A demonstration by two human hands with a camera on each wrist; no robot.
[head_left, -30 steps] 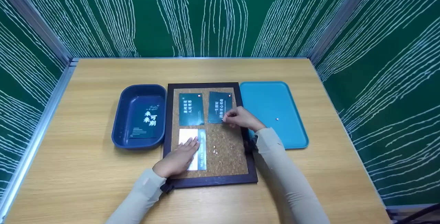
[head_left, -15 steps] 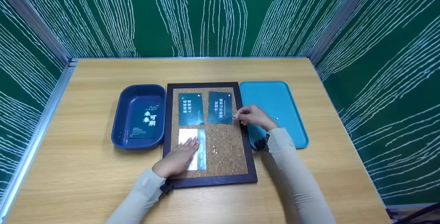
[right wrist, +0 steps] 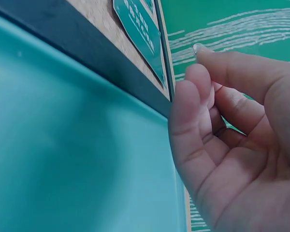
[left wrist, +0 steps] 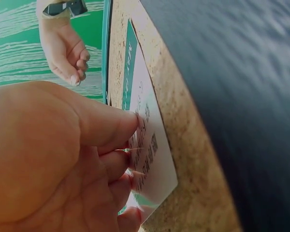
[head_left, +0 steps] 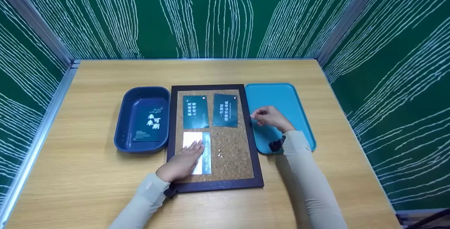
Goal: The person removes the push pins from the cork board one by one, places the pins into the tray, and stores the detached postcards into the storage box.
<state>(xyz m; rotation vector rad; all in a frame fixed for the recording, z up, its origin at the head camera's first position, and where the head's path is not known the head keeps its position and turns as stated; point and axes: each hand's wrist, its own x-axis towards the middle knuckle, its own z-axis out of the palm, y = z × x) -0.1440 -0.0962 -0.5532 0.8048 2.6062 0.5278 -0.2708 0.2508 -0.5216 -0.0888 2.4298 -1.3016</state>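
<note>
A cork board [head_left: 233, 141] in a dark frame lies on the table. My left hand [head_left: 182, 160] is spread flat and presses a white card [head_left: 192, 137] with a teal band onto its lower left; in the left wrist view the fingertips touch the card [left wrist: 157, 179]. My right hand [head_left: 269, 116] hovers over the left edge of the turquoise tray [head_left: 277, 95]. Thumb and forefinger pinch together, with a tiny pale pin at their tips; it is too small to make out well. Two dark green cards [head_left: 195, 113] lie on the upper half.
Several tiny pale pins [head_left: 220, 154] lie on the cork at lower right. A dark blue bin [head_left: 121, 123] left of the board holds another green card [head_left: 146, 127]. Green panels [head_left: 225, 18] enclose the table [head_left: 88, 180] behind and at the sides.
My right hand has drawn away from the upper right card to the right, across the frame and over the tray. It now covers the pin seen on the tray earlier. The left hand stays put.
</note>
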